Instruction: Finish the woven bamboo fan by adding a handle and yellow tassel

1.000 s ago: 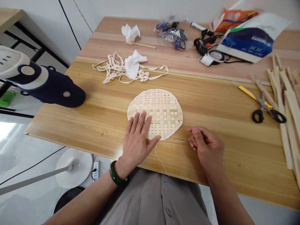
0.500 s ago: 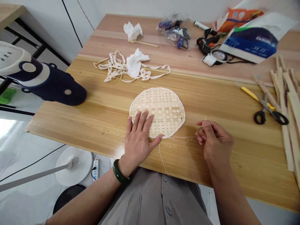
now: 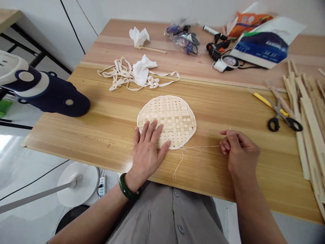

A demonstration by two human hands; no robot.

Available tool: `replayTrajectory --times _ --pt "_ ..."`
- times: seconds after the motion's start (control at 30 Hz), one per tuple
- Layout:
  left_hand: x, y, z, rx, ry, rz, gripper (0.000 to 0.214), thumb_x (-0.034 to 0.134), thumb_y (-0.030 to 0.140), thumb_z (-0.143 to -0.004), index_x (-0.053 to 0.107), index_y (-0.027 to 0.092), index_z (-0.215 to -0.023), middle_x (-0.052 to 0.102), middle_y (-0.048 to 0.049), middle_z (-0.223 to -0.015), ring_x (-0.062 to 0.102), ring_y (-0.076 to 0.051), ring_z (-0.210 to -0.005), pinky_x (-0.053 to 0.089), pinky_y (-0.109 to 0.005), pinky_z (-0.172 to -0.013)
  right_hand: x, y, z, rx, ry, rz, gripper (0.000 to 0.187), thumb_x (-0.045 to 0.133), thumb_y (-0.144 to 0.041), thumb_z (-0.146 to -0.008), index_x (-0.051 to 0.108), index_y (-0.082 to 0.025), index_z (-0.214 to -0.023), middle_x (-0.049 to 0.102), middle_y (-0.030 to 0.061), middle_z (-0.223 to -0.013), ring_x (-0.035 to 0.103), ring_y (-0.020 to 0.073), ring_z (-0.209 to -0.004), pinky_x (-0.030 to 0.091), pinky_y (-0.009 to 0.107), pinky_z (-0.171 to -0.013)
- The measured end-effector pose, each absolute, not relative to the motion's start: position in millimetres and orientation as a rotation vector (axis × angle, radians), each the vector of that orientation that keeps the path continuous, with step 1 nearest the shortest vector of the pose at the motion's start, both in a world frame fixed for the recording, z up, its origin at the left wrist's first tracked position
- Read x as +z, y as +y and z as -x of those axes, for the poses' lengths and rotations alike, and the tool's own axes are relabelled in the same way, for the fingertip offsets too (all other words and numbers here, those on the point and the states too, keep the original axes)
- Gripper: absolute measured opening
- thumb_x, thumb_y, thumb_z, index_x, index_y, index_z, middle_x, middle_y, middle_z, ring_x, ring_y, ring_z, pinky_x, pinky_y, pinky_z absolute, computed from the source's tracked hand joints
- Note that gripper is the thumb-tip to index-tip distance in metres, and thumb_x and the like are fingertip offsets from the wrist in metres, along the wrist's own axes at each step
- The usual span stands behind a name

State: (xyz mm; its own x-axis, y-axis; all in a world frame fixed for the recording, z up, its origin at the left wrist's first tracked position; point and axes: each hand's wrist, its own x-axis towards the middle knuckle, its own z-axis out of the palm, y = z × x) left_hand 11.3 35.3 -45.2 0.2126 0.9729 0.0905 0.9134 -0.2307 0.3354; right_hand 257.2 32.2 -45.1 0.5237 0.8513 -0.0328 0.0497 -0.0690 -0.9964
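Note:
A round mat woven from pale bamboo strips, with white trim around its rim, lies flat on the table. My left hand presses flat on its lower left part, fingers spread, with a green bangle at the wrist. Right of the mat, my right hand is closed in a pinch on a thin white thread. That thread runs nearly level from the mat's bottom edge to my fingers. A tiny pale tip pokes up above the pinch, too small to identify. Loose thread curls below the mat.
Scissors, a yellow craft knife and wooden strips lie at right. Cotton tape and crumpled tissue are behind the mat. A dark blue bottle-like object stands left; a glue gun lies at the back.
My right hand has moved right, away from the mat, drawing the thread longer. The loose loop below the mat has shortened. My left hand stays on the mat; the view has shifted slightly.

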Motion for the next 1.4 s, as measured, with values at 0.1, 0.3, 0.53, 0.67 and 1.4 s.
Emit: replayTrajectory --times 0.1,0.3,0.53,0.67,1.4 --pt "-40.9 34.2 -11.2 0.496 1.794 -2.234 0.044 0.045 0.040 -0.096 0.049 0.021 -0.136 0.044 -0.0100 -0.151 0.029 -0.030 -0.145 0.017 -0.059 -0.118 -45.1 31.4 -257.4 0.814 -0.827 1.514 0.018 0.068 -0.034 -0.082 0.067 -0.018 -0.073 0.040 -0.0071 -0.044 0.038 0.0086 -0.043 0.029 0.023 -0.040" --pt "-26.8 27.4 -20.9 0.870 1.546 -2.358 0.012 0.059 0.033 -0.091 0.065 0.025 -0.097 0.065 -0.0039 -0.123 0.044 -0.024 -0.135 0.018 -0.053 -0.121 -42.2 26.8 -254.8 0.889 -0.838 1.524 0.022 0.068 -0.039 -0.083 0.067 -0.019 -0.074 0.040 -0.0068 -0.046 0.038 0.0083 -0.043 0.029 0.023 -0.040" --pt "-36.6 25.3 -47.4 0.791 1.525 -2.351 0.024 0.073 0.042 -0.079 0.065 0.021 -0.087 0.065 -0.0084 -0.117 0.052 -0.028 -0.124 0.022 -0.056 -0.119 -38.8 21.1 -248.8 0.892 -0.936 1.544 0.020 0.065 -0.038 -0.086 0.068 -0.020 -0.077 0.043 -0.0062 -0.049 0.041 0.0085 -0.045 0.032 0.024 -0.044" --pt "-38.5 26.2 -42.1 0.903 1.470 -2.298 0.005 0.066 0.017 -0.084 0.068 0.021 -0.082 0.068 -0.0054 -0.107 0.057 -0.024 -0.115 0.028 -0.054 -0.116 -37.7 19.5 -255.8 0.842 -0.924 1.556 0.019 0.065 -0.036 -0.087 0.068 -0.020 -0.077 0.042 -0.0062 -0.049 0.040 0.0082 -0.045 0.032 0.023 -0.044" --pt "-32.8 34.0 -41.6 0.750 1.377 -2.280 0.021 0.076 0.032 -0.077 0.072 0.017 -0.091 0.070 -0.0089 -0.105 0.058 -0.028 -0.103 0.049 -0.045 -0.090 -32.4 18.4 -258.0 0.799 -0.919 1.578 0.018 0.065 -0.034 -0.084 0.068 -0.019 -0.074 0.041 -0.0065 -0.046 0.040 0.0077 -0.044 0.031 0.021 -0.041"
